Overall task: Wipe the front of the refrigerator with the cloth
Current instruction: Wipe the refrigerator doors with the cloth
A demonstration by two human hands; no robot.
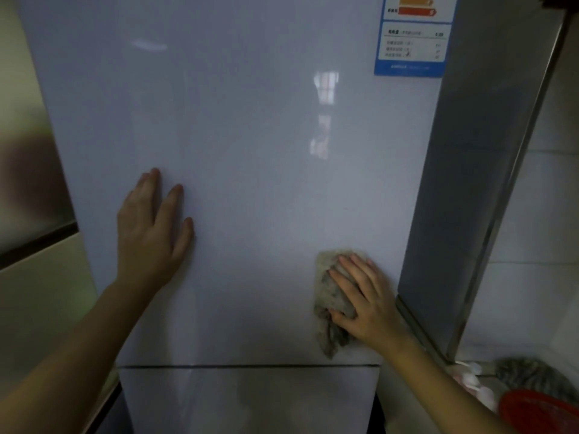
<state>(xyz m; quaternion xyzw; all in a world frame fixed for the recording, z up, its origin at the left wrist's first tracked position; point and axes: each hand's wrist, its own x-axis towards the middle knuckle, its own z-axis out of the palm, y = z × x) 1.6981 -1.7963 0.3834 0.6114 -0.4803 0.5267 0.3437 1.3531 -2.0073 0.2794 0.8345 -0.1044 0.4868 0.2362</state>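
Observation:
A glossy pale refrigerator door (244,136) fills the view. My right hand (366,299) presses a crumpled grey cloth (329,296) flat against the door's lower right, near its right edge; the fingers lie spread over the cloth and the thumb hooks its lower part. My left hand (150,233) rests flat on the door at the left, fingers straight and pointing up. A dark seam (250,366) below both hands separates the upper door from a lower door (247,402).
A blue energy label (413,39) sticks at the door's top right. The fridge's grey side panel (463,183) runs down the right, beside a white tiled wall (539,214). A red round object (539,411) and a grey rag (529,374) lie at bottom right. A cream cabinet (37,277) stands left.

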